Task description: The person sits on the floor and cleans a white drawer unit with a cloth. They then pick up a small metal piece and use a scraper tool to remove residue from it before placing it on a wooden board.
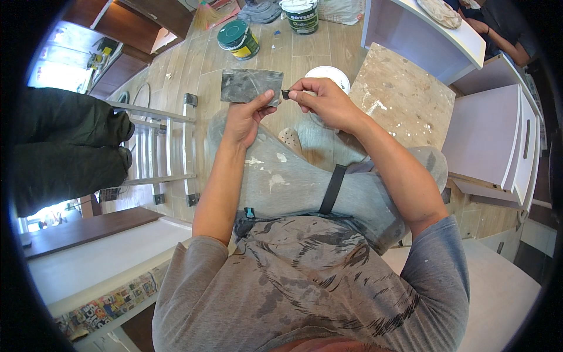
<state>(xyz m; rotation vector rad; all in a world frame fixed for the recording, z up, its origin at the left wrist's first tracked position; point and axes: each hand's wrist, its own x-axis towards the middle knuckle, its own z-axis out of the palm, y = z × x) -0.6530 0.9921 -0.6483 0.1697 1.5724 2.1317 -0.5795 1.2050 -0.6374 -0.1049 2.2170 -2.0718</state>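
Note:
My left hand [249, 117] grips a dark grey, scuffed rectangular sheet [243, 85] that looks like sandpaper, its thumb on the near right corner. Just to the right, my right hand [322, 100] pinches a small black flat piece [285, 94] between thumb and fingertips. The piece is close to the sheet's right edge; whether they touch I cannot tell. Behind my right hand sits a round white container [331, 73], partly hidden by the hand. Both hands are held above my dusty, paint-marked trousers [275, 170].
A paint-spattered board [404, 94] stands at the right, beside white drawer units [481, 132]. Two green paint buckets, one lidded [237, 41] and one white-topped [300, 17], are on the wood-look floor. An aluminium ladder [170, 146] is at left, near dark trousers [70, 141]. Another person's arm [507, 47] shows at far right.

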